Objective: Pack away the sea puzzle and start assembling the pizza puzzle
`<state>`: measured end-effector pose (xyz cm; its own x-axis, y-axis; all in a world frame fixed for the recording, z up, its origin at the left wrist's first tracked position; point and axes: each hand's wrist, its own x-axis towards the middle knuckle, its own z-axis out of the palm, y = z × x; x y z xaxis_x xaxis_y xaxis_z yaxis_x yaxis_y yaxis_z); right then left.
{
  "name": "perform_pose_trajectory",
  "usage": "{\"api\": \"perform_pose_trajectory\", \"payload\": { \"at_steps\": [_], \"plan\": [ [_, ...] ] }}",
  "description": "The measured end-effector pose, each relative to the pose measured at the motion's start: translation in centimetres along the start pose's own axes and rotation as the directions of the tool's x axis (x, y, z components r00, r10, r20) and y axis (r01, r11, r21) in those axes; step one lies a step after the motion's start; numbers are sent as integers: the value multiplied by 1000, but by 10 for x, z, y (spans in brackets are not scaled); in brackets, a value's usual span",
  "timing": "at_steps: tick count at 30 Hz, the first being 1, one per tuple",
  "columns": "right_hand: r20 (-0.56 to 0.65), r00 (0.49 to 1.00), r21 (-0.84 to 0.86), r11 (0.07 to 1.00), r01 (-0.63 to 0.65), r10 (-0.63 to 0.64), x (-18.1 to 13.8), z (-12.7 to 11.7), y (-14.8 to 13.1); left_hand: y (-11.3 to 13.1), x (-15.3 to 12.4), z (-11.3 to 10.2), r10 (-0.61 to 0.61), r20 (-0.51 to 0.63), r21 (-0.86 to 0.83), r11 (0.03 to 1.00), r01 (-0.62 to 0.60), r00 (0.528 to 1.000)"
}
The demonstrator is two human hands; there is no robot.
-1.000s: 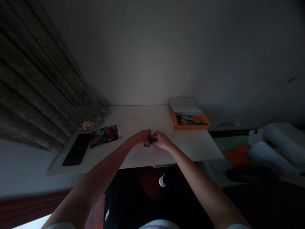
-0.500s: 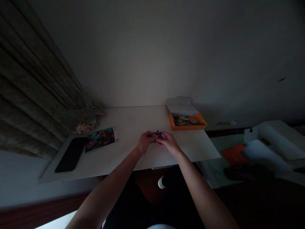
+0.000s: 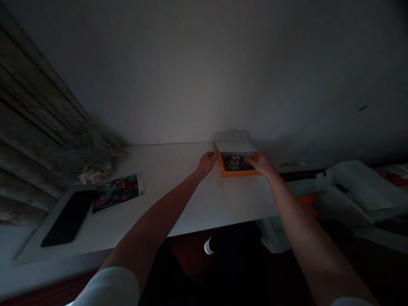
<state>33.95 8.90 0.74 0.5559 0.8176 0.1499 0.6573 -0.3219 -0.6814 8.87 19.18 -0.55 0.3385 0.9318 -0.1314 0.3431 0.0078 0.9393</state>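
Note:
An orange box [image 3: 240, 173] with its white lid [image 3: 236, 145] folded back stands at the right part of the white table. Inside it lie colourful pieces [image 3: 235, 162] that look like jigsaw puzzle pieces. My right hand [image 3: 263, 163] reaches over the box's right side, its fingertips down among the pieces; whether they pinch one is too dark to see. Just left of the box, my left hand [image 3: 207, 163] hovers over the table with its fingers curled in. What those fingers hold, if anything, does not show.
A colourful printed sheet [image 3: 119, 192] lies on the left of the table [image 3: 172, 187], partly beside a black flat pad [image 3: 68, 219]. Dried flowers in wrapping [image 3: 95, 170] stand behind, near the curtain [image 3: 28, 127]. Right of the table, a lower surface carries an open white box [image 3: 363, 185].
Both hands have parted from the small blue and pink pieces they held together at the table's middle. The right moved to the box, the left to its left side. The view shifted right.

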Motion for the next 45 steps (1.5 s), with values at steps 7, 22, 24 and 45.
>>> {"api": "perform_pose_trajectory", "payload": {
  "at_steps": [7,22,24,45],
  "plan": [
    [36,977,-132,968,212,-209,-21,18,22,15,27,32,42,45,191,980,-50,998],
    [257,951,-268,932,243,-174,-31,19,3,12,65,61,-116,-6,-354,929,107,993],
    [140,956,-115,954,275,-259,-34,20,11,17,66,56,-107,-3,-379,920,98,994],
    [-66,963,-339,914,224,-261,-120,50,3,-90,-93,-100,545,353,365,669,-648,761]
  ]
}}
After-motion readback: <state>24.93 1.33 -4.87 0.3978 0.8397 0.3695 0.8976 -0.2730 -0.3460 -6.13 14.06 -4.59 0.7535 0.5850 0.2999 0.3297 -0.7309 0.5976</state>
